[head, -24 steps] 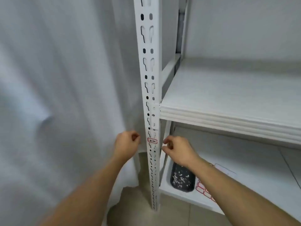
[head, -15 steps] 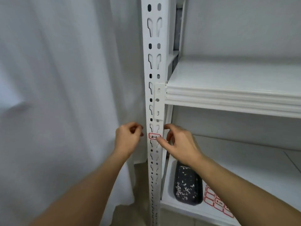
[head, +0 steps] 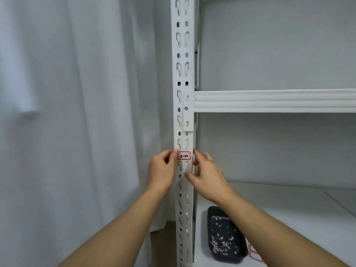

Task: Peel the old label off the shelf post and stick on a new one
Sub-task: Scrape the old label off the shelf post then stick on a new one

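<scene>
- Flanking a white slotted shelf post (head: pixel 183 112), both hands appear in the single head view, level with a small red-bordered label (head: pixel 184 155) stuck on the post's front face, below the bracket of the upper shelf beam (head: pixel 269 101).
- Left hand (head: pixel 162 170): fingers curled, thumb and fingertip together at the label's left edge; whether they pinch that edge or only touch it cannot be told.
- Right hand (head: pixel 207 174): fingers loosely bent, fingertips at the post's right edge just beside the label, thumb lying on the post's front face lower down; it holds nothing.
- Label: flat on the post, upright, with dark handwritten marks; its left edge is partly covered by the left fingers.
- Lower shelf (head: pixel 289 209): a dark tray (head: pixel 225 241) speckled with pale scraps sits near the post, and a sheet of red-bordered labels (head: pixel 255 254) lies just beside the tray's right side.
- White curtain (head: pixel 67 112) hangs to the left of the post.
</scene>
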